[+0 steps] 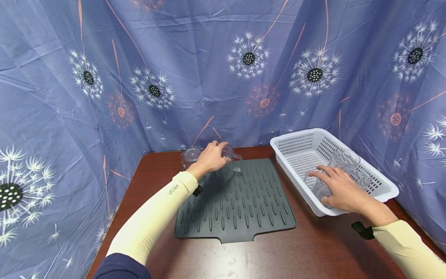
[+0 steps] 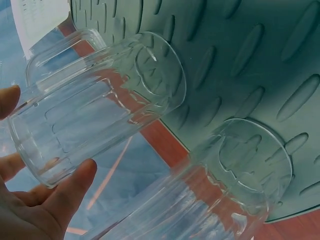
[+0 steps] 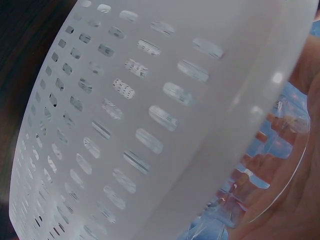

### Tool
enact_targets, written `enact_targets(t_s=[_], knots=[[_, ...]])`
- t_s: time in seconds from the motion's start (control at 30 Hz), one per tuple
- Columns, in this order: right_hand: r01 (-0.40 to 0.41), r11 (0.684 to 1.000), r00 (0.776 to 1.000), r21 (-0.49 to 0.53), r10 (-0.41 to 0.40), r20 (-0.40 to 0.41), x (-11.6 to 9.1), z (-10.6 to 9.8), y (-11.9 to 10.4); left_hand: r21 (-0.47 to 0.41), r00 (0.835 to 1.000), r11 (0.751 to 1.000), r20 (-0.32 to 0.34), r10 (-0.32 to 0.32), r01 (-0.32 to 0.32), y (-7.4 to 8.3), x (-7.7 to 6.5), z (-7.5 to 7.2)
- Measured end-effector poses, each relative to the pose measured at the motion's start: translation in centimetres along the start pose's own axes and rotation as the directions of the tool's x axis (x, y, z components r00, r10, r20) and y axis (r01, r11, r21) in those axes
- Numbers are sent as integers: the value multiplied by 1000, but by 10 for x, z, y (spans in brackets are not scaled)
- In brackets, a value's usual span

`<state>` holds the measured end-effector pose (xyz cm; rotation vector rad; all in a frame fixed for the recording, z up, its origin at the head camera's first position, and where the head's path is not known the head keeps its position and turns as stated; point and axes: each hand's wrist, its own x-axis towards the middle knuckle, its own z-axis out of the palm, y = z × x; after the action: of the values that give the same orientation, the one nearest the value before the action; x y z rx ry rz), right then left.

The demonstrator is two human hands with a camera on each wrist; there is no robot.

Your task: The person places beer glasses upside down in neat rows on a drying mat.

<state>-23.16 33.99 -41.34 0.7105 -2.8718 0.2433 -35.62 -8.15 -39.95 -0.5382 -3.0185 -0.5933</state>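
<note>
In the head view my left hand [image 1: 210,158] is over the dark drying mat. It holds the base end of an upside-down clear glass mug [image 2: 100,107], thumb and fingers spread around it. The mug's rim meets the mat [image 1: 237,211]. Beside it stands a second clear glass vessel [image 2: 240,175], partly behind the hand in the head view. My right hand [image 1: 343,190] reaches over the near side of the white basket, fingers spread and loosely bent around clear glassware [image 1: 321,190]. Through the glass, its fingers show in the right wrist view; contact is hard to make out.
The white perforated plastic basket [image 1: 296,176] stands at the right of the brown table [image 1: 278,255], with more clear glassware [image 1: 345,158] inside. A blue curtain [image 1: 202,69] with dandelion prints hangs behind the table and at its sides.
</note>
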Motion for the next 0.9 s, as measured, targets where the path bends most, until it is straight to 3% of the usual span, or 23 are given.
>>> enact_targets(t_s=[0.7, 0.9], knots=[[9, 1000, 1000, 5, -9, -9, 0, 0, 0, -58, 998, 997, -28, -48, 47, 0, 0, 4], [4, 1000, 1000, 5, -4, -10, -1, 0, -1, -34, 999, 999, -27, -42, 42, 0, -1, 4]])
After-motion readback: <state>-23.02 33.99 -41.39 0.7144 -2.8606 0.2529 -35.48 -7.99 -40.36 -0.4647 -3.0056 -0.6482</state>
